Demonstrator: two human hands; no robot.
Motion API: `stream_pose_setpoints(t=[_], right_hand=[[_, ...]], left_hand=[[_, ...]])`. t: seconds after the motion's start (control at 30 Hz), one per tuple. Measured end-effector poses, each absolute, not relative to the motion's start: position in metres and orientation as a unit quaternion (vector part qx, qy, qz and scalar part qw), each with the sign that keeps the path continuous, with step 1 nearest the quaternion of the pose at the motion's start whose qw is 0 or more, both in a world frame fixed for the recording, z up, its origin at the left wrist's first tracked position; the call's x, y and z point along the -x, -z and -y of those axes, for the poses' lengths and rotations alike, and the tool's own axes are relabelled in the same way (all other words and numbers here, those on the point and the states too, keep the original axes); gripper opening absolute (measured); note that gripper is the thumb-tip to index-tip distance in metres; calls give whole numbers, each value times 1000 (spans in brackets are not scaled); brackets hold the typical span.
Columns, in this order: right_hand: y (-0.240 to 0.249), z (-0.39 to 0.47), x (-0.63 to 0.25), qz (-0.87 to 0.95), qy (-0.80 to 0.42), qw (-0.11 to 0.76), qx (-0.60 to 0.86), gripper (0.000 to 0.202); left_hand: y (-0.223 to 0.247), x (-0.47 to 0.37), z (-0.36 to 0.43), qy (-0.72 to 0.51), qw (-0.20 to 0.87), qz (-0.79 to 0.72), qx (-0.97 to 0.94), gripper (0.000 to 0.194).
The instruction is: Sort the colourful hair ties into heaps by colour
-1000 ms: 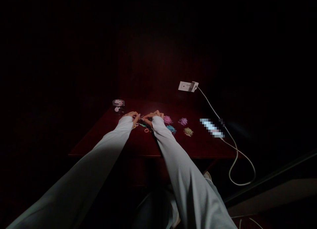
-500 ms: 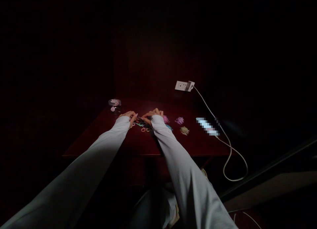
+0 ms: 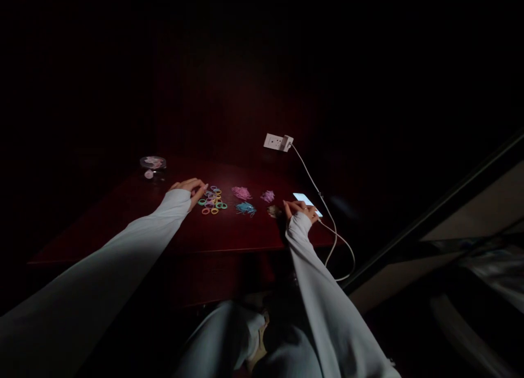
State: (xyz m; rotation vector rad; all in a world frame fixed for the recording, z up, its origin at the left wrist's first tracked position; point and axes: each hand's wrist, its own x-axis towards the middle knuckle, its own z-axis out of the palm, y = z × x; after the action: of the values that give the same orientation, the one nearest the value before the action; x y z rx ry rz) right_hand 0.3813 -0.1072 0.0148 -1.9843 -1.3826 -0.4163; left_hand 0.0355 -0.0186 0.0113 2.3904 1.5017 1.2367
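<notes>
My left hand [image 3: 187, 188] rests at the left edge of a loose pile of small coloured hair ties [image 3: 212, 201]. Its thumb and index finger meet at the tips; anything between them is too small to make out. Over to the right, my right hand [image 3: 302, 209] hovers by the near side of a lit phone [image 3: 302, 197], partly covering it. Its fingers are drawn together in a pinch, pointing left toward a beige pile of thin bands [image 3: 273, 210]. What they hold, if anything, cannot be seen.
Between my hands lie pink bands [image 3: 241, 192], blue bands [image 3: 245, 208] and purple bands [image 3: 268, 196]. A clear round container [image 3: 153, 163] stands at the back left. From the wall socket [image 3: 273, 142], a white cable [image 3: 309, 173] loops past the table's right side.
My right hand has moved right, from beside the left hand to the phone and beige pile. The left hand stays by the hair ties. The view has turned to the right.
</notes>
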Motion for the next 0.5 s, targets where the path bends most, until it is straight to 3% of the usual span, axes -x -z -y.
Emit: stream_pose_setpoints(t=[0.37, 0.5], right_hand=[[-9, 104, -381, 550, 121, 313, 765, 34], [-13, 105, -380, 517, 115, 341, 776, 36]], left_hand=[[-3, -76, 17, -410, 22, -415, -812, 26], [-3, -87, 18, -399, 10, -415, -818, 25]])
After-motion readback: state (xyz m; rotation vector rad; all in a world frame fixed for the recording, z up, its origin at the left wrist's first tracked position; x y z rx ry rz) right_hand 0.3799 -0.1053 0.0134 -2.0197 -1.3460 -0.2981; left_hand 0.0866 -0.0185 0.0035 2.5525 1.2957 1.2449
